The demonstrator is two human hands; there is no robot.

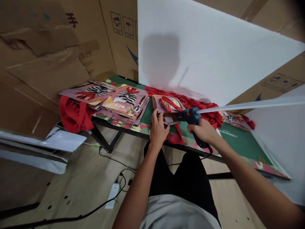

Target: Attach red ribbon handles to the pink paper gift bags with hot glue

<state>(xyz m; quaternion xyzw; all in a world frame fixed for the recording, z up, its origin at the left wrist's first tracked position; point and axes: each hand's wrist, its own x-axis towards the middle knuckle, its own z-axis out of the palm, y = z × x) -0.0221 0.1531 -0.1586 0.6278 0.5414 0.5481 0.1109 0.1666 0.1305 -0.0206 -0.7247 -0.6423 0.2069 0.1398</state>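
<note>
"Well, how do things stand?"

"A white board (214,51) rises from twelve to two o'clock, behind the worktop (146,119). A long heap of red straps (194,103) runs from twelve to three, so plenty of loose material seems left. Two stacks of printed pieces (126,106) lie at nine to ten; I can't tell whether those are finished or waiting."

"And the one being handled?"

"That printed piece (177,101) lies just off centre, towards two, with a red loop (173,140) hanging at four. I'd judge it part-done; whether the loop is fixed on doesn't show."

"The hands?"

"The left hand (159,129), towards five, has fingertips at the piece's near edge; whether that grip pinches or merely presses, I can't tell. The right hand (206,130), between three and four, has its grip closed round a glue gun (193,116), front end near that edge."
</note>
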